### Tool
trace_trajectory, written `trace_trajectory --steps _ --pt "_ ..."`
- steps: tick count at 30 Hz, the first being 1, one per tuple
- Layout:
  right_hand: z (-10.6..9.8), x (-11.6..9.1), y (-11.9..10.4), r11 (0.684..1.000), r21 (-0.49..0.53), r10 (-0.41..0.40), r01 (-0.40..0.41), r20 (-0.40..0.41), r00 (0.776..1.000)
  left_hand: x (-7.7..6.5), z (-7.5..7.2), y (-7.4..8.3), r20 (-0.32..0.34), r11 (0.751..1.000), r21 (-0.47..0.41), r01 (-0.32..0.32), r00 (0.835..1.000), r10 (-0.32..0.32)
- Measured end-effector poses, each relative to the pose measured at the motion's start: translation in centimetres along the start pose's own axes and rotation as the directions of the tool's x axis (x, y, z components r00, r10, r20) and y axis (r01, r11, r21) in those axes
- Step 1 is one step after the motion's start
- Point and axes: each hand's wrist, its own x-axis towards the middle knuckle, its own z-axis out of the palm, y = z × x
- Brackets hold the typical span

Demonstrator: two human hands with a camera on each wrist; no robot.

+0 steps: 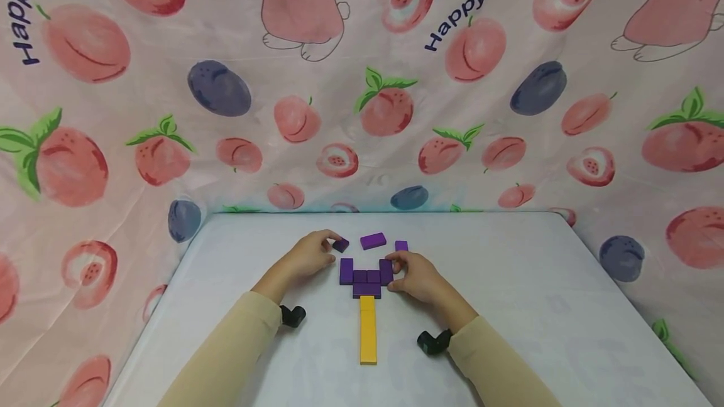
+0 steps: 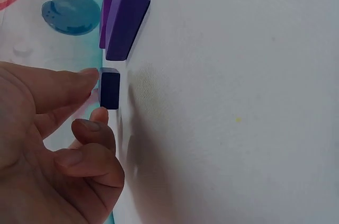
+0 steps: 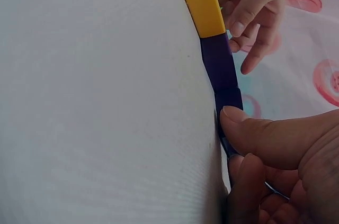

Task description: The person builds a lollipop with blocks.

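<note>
My left hand (image 1: pixel 310 255) is at the far left of the block figure, its fingertips at a small dark purple block (image 1: pixel 340 245). In the left wrist view the fingertips meet the edges of that block (image 2: pixel 109 90). My right hand (image 1: pixel 420 276) grips the upright purple block (image 1: pixel 386 272) at the figure's right side, with the thumb (image 3: pixel 235 115) against it in the right wrist view. A matching upright purple block (image 1: pixel 346 271) stands at the left side. Between them lie small purple blocks (image 1: pixel 366 276) above a wider purple one (image 1: pixel 366 291). Yellow blocks (image 1: pixel 368 331) form a stem below.
Behind the figure, a loose purple block (image 1: pixel 373 241) lies on the white table (image 1: pixel 537 306), and another purple block (image 1: pixel 401 245) is close above my right hand. A fruit-patterned cloth (image 1: pixel 339 112) hangs past the far edge. Black wrist cameras (image 1: pixel 434 343) sit at both sleeves.
</note>
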Motion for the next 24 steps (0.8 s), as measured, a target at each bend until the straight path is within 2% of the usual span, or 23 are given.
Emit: trace_trajectory --steps 4,10,24 --pt "0.0 -0.1 0.0 1.000 0.002 -0.011 0.011 0.007 1.000 0.3 0.2 -0.2 -0.017 1.000 0.022 0.007 1.000 -0.007" --pt "-0.1 -0.1 0.0 1.000 0.005 -0.018 0.018 0.001 1.000 0.8 0.4 -0.5 -0.031 1.000 0.003 -0.006 0.999 0.006" --pt "-0.1 -0.1 -0.1 1.000 0.020 -0.009 0.009 0.006 1.000 1.4 0.5 -0.3 -0.007 0.999 -0.014 -0.033 0.999 0.033"
